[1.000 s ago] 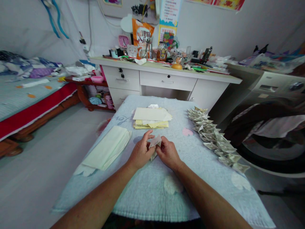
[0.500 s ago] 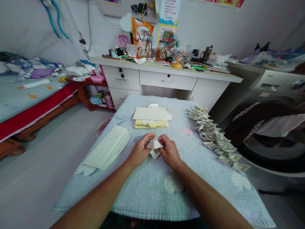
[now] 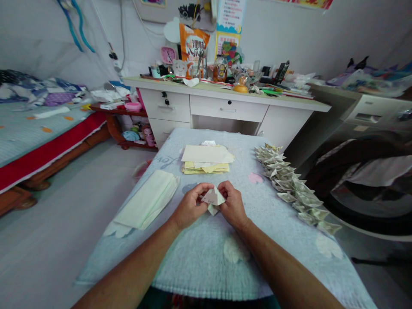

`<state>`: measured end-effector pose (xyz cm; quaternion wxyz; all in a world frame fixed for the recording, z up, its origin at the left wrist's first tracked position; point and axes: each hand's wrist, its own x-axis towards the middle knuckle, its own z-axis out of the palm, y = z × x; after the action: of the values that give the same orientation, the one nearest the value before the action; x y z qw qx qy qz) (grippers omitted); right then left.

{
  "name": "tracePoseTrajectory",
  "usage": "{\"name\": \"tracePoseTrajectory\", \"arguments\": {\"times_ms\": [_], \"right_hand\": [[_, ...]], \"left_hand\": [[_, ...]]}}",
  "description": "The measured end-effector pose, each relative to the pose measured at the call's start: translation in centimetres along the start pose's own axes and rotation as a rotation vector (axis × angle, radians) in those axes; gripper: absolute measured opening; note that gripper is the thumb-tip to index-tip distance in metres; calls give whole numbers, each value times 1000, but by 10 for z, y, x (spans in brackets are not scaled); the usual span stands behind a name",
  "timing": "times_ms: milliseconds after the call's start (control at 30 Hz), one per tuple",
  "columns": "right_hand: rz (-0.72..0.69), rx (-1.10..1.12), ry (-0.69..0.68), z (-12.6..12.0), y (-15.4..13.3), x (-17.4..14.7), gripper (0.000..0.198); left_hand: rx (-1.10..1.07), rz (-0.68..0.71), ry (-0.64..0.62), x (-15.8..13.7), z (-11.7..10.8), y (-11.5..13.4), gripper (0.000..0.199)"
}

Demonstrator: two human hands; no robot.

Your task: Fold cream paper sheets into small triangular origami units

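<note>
Between my hands is a small folded paper (image 3: 213, 197), whitish, with a pointed top and a lower flap hanging beneath. My left hand (image 3: 192, 204) pinches its left side, thumb and fingers closed on the paper. On the right side, my right hand (image 3: 232, 203) grips it with curled fingers. Just beyond the hands lies a stack of cream and yellow paper sheets (image 3: 207, 155). A pile of pale green-white paper (image 3: 146, 199) rests to the left of my left hand. Rows of folded paper boats (image 3: 291, 184) run down the right side of the cloth.
A light blue cloth (image 3: 206, 257) covers the table under my hands. Behind it stands a white desk (image 3: 228, 105) crowded with a jar, an orange bag and a pink clock. A washing machine (image 3: 363, 137) is at right, a bed (image 3: 48, 133) at left.
The folded paper has tilted and its upper part now shows a broader face, with less of the lower flap visible. Both hands still hold it. The view has shifted slightly.
</note>
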<state>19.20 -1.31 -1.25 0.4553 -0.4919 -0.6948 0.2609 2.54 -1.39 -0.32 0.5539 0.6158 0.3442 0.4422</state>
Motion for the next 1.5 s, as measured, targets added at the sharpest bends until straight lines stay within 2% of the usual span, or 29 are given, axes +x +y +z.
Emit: {"name": "tracePoseTrajectory", "arguments": {"times_ms": [67, 133, 200, 267, 367, 467, 733, 1133, 1400, 1500], "right_hand": [[-26, -20, 15, -1, 1, 0, 15], [-92, -59, 26, -2, 1, 0, 14], [-185, -107, 24, -3, 0, -1, 14], [-273, -147, 5, -4, -2, -1, 13], [-343, -190, -29, -5, -6, -3, 13], [-342, -194, -42, -6, -9, -5, 15], [-242, -67, 47, -8, -16, -4, 19], [-278, -23, 12, -8, -17, -4, 11], [-266, -25, 22, -6, -14, -6, 14], [-282, -30, 20, -7, -14, -6, 15]], "left_hand": [[-94, 8, -66, -2, -2, 3, 44], [-228, -8, -68, -3, -2, 5, 48], [-283, -80, 12, -1, -2, 5, 46], [-247, -166, 116, 1, 0, 4, 42], [-219, -224, 149, 5, 5, 3, 38], [-220, -254, 124, 7, 8, 3, 31], [-200, -260, 112, 6, 8, 2, 27], [-201, -226, 119, 5, 5, 5, 18], [-290, -286, 159, 5, 6, 4, 33], [-277, -286, 136, 5, 7, 4, 29]]}}
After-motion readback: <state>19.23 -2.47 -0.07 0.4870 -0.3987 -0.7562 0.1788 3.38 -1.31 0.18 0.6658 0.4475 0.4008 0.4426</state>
